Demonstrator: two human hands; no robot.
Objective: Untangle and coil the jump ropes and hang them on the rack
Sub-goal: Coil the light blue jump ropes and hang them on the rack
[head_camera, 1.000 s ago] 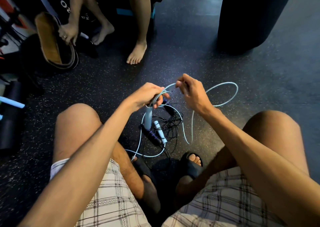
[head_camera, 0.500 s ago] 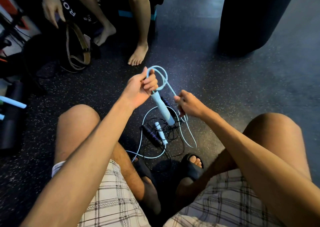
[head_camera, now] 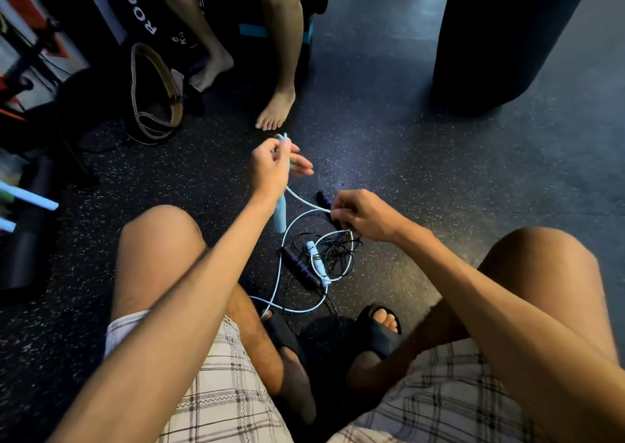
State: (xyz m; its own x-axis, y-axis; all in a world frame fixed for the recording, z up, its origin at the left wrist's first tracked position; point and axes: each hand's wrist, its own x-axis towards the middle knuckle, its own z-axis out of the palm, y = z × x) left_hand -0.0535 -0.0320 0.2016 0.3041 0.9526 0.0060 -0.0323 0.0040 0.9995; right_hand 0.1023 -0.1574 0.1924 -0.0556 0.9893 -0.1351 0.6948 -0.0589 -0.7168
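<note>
My left hand (head_camera: 272, 168) grips a light blue jump rope's coiled loops together with one light blue handle (head_camera: 280, 214), which hangs down below the fist. My right hand (head_camera: 363, 216) pinches the light blue cord (head_camera: 306, 202) a short way along, low over the floor. Below both hands lies a tangle: the second light blue handle (head_camera: 318, 261), a black rope's thin cord (head_camera: 338, 256) and its dark handle with purple rings (head_camera: 301, 268). Another dark handle (head_camera: 323, 199) shows just left of my right hand. More blue cord (head_camera: 294, 309) loops toward my feet. No rack is in view.
I sit with knees apart on dark speckled rubber flooring (head_camera: 439, 172). Another person's bare legs and foot (head_camera: 275, 111) are straight ahead, a lifting belt (head_camera: 157, 94) lies at the left, a black punching bag (head_camera: 500, 36) stands at the upper right, and gear crowds the left edge.
My left hand has turned so the blue handle hangs straighter below it and the big loop above the fist has shrunk. My right hand has moved right and down along the cord.
</note>
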